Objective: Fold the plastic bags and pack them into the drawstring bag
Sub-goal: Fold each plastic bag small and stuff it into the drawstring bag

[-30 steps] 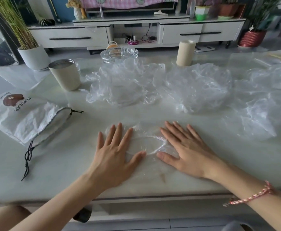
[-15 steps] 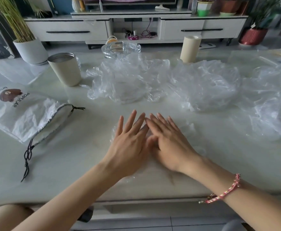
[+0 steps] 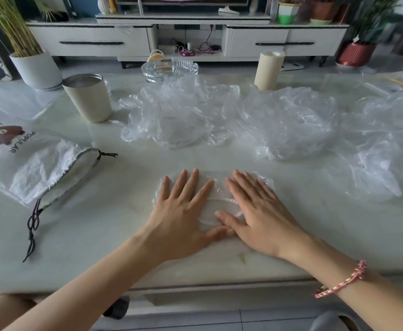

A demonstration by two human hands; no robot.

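Where we press: flattened plastic bag, near middle of the bench.
Our left hand: fingers straight and spread, flat on that bag.
Our right hand: fingers straight, close together, flat on it.
Drawstring bag: lying left, well apart.
Crumpled bags: far side.

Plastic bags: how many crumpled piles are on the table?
3. The middle pile lies in front of the glass dish; the second pile sits right of it, by the beige cylinder; the third pile reaches the right edge. Each may hide several bags.
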